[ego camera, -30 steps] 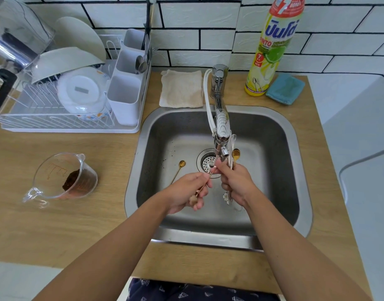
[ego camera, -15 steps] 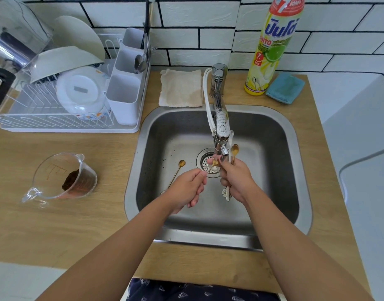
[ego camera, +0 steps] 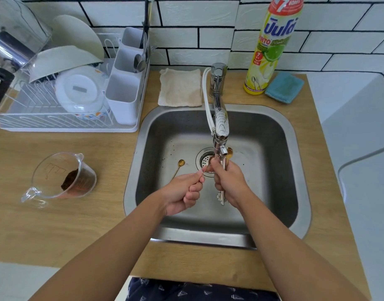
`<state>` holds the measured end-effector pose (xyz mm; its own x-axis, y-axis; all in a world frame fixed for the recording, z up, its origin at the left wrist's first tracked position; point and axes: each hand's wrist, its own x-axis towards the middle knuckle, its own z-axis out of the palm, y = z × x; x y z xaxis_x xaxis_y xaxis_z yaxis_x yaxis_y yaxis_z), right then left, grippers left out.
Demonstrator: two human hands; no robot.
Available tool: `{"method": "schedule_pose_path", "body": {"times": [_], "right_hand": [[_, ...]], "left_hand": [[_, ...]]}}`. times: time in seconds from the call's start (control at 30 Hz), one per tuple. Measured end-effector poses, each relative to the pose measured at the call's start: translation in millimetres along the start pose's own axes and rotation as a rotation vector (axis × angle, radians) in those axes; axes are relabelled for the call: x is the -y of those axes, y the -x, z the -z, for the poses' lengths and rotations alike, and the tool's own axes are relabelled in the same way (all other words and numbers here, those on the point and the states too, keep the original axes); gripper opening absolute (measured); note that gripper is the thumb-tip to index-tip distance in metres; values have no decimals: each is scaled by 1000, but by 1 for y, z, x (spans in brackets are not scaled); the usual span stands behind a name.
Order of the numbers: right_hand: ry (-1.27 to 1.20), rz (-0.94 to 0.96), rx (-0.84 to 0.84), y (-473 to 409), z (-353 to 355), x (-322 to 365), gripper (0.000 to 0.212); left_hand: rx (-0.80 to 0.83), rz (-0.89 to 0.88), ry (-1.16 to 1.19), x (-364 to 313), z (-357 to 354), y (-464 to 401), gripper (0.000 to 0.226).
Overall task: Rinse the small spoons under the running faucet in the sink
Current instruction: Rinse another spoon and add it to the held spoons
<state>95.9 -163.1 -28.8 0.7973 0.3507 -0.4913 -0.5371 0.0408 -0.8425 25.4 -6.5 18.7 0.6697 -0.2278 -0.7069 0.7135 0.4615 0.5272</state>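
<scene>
Over the steel sink [ego camera: 295,161] both hands work just below the faucet [ego camera: 220,124] spout. My left hand [ego camera: 183,193] pinches the thin handle of a small gold spoon [ego camera: 204,171]; its bowl end is hidden by my right fingers. My right hand [ego camera: 228,181] is closed around a bundle of small spoons: a gold bowl [ego camera: 229,152] sticks out beside the spout and a white flower-shaped handle end [ego camera: 221,197] hangs below the palm. A third gold spoon [ego camera: 178,168] lies on the sink floor left of the drain [ego camera: 205,160].
A white dish rack [ego camera: 63,101] with plates and a cutlery holder stands at the back left. A glass measuring cup [ego camera: 63,177] with brown grounds sits on the wooden counter. Behind the sink are a folded cloth [ego camera: 180,86], a dish soap bottle [ego camera: 271,44] and a blue sponge [ego camera: 284,86].
My left hand has slid left along the spoon handle and my right thumb has moved onto its bowl end near the spout. The spoon on the sink floor has not moved.
</scene>
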Motion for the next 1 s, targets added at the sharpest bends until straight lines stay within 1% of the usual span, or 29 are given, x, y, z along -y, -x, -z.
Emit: {"method": "schedule_pose_path", "body": {"times": [0.07,0.1,0.13,0.23,0.27,0.33,0.37,0.4,0.43,0.47,0.5,0.6,0.63,0.67,0.7,0.73,0.8,0.83,0.87,0.9,0.93,1.0], "right_hand": [[6,-13,51,5,-2,0,18],[-2,-11,23,5,-1,2,18],[-27,-7,-40,3,0,5,19],[-133,25,-301,-4,13,20,23],[-155,35,-361,-5,18,25,22],[-178,47,-414,-5,26,31,19],[-194,48,-426,-4,28,33,15],[-208,48,-435,-4,30,35,12],[-214,46,-442,-2,31,37,11],[-215,45,-448,-2,31,38,11],[-218,46,-454,0,32,39,11],[-239,57,-458,3,36,42,11],[-238,61,-452,4,36,42,11],[-230,65,-438,5,35,41,12],[-219,63,-417,5,32,40,15],[-205,56,-393,6,28,37,22],[-191,31,-358,6,18,33,31],[-195,23,-356,6,14,32,31],[-194,24,-362,5,13,32,30],[-183,31,-370,4,12,32,32],[-170,40,-377,3,13,32,35],[-177,53,-384,3,16,32,39]], "left_hand": [[44,28,63,-5,1,-4,25],[43,32,51,-6,1,-7,25],[24,21,3,-7,0,-11,26],[-53,-107,-258,-11,-8,-26,27],[-82,-164,-352,-14,-13,-30,25],[-181,-269,-564,-21,-26,-38,26],[-245,-307,-663,-24,-34,-42,31],[-312,-332,-732,-26,-40,-46,41],[-364,-342,-752,-26,-47,-49,50],[-377,-346,-719,-25,-50,-53,55],[-343,-346,-666,-23,-51,-56,53],[-80,-284,-536,-18,-43,-54,29],[-27,-258,-497,-16,-38,-52,24],[-23,-249,-481,-13,-35,-51,22],[-70,-259,-501,-11,-34,-49,24],[-157,-281,-552,-8,-35,-50,30],[-372,-306,-665,-7,-39,-52,49],[-426,-281,-690,-7,-39,-53,55],[-415,-231,-680,-6,-38,-54,57],[-351,-180,-628,-6,-36,-54,57],[-251,-149,-537,-6,-33,-53,53],[-37,-136,-343,-6,-26,-49,38]]}}
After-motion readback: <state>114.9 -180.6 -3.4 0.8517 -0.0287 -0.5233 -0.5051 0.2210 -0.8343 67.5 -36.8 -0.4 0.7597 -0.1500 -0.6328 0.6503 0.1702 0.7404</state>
